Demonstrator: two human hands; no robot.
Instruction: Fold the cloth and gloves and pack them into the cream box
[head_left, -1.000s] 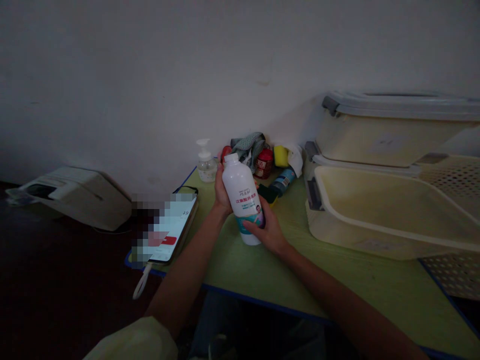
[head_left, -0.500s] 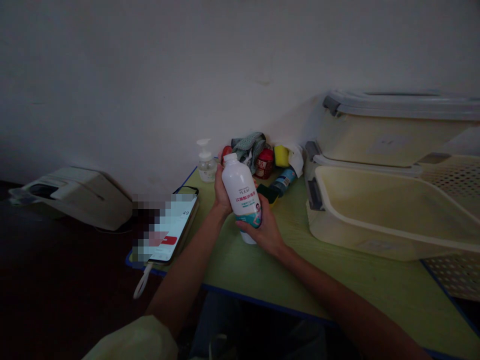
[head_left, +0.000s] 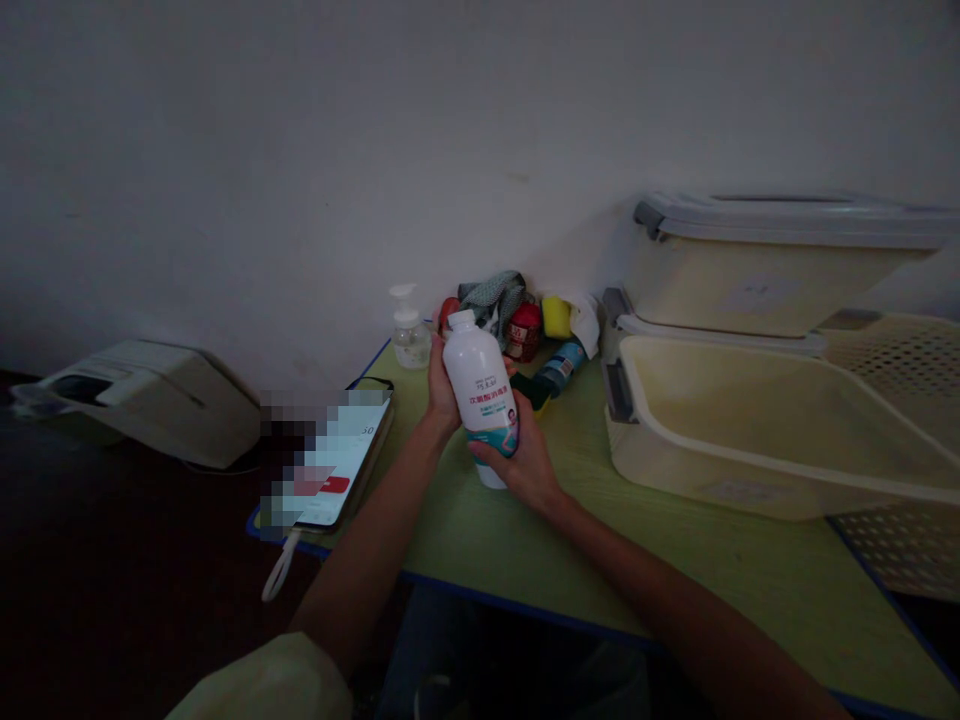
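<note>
Centrally, white disinfectant bottle (head_left: 478, 372); long axis tilted, cap (head_left: 461, 318) up-left. Left hand (head_left: 442, 391), right hand (head_left: 529, 458): both clasped round it.

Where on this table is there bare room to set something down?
Bare green tabletop shows between the forearms, nearer than the white bottle, and between the right forearm and the open cream bin. It is crowded by the wall: pump bottle, grey cloth, red jar, yellow block, blue bottle.

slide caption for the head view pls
Left hand and right hand hold a white disinfectant bottle at a green table, phone and pump bottle to the left.
</note>
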